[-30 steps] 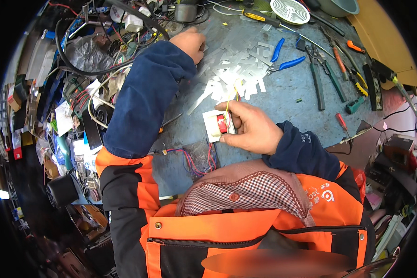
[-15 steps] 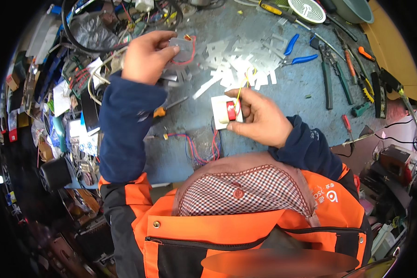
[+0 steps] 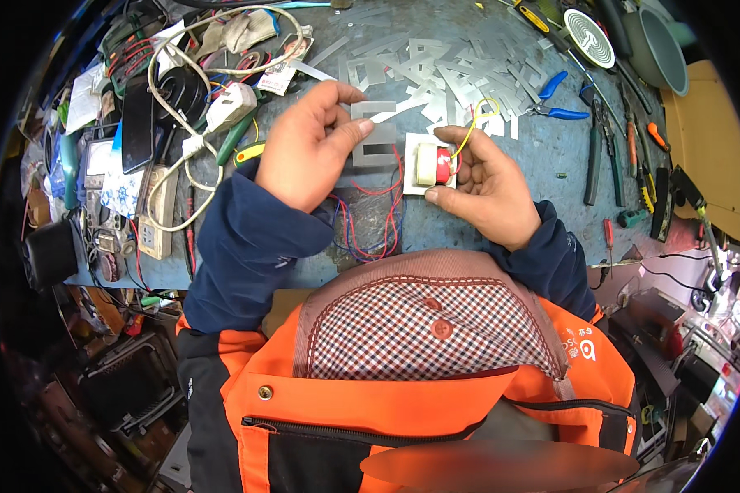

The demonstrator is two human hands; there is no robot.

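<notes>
My right hand (image 3: 495,193) grips a transformer coil bobbin (image 3: 427,164) between thumb and fingers. Its winding is red, its frame cream, with a white square flange and a yellow wire (image 3: 474,123) looping up from it. Left of the bobbin, my left hand (image 3: 308,148) pinches a thin grey transformer lamination (image 3: 373,108) by its edge, between thumb and forefinger. A second grey slotted piece (image 3: 376,158) shows just below. Red and blue wires (image 3: 349,234) trail over the bench below the bobbin. Beyond both hands lies a loose pile of metal laminations (image 3: 444,70).
Blue-handled cutters (image 3: 563,113) lie right of the pile. More pliers (image 3: 604,152) and a red screwdriver (image 3: 608,232) are farther right. At left are a white cable (image 3: 152,197), a dark phone (image 3: 138,131) and clutter. A grey bowl (image 3: 662,53) stands far right.
My left hand has moved right and nearer to me, closer to the bobbin. The right hand still holds the bobbin, now a little farther right. The view has shifted too.
</notes>
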